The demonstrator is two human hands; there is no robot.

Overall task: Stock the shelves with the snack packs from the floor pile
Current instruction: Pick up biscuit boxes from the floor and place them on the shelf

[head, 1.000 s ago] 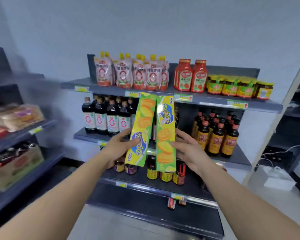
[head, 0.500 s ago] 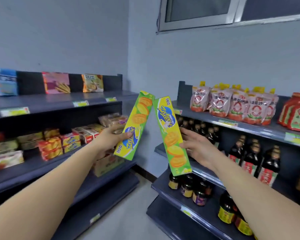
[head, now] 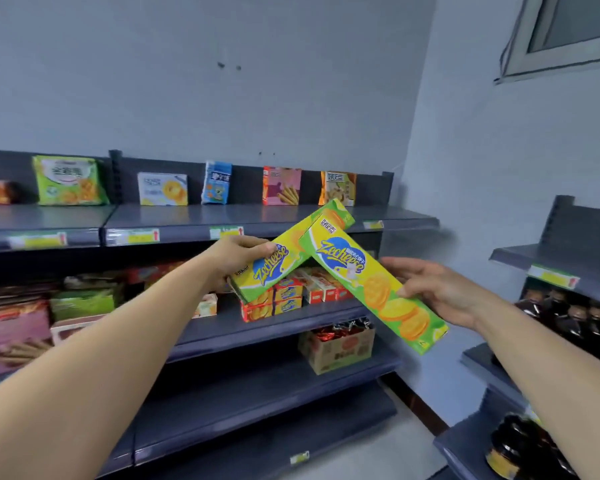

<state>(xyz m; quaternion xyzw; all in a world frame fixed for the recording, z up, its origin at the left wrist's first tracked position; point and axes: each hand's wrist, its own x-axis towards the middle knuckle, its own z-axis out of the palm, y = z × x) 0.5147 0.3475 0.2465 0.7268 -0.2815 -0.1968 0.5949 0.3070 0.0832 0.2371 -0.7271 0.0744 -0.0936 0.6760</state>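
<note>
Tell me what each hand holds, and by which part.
Left hand grips the left box near its lower end. Right hand holds the right box by its long edge around mid-length, thumb on the front.

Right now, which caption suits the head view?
Left hand grips one long yellow-green cardboard biscuit box, right hand a second box, before grey metal shelves.
</note>
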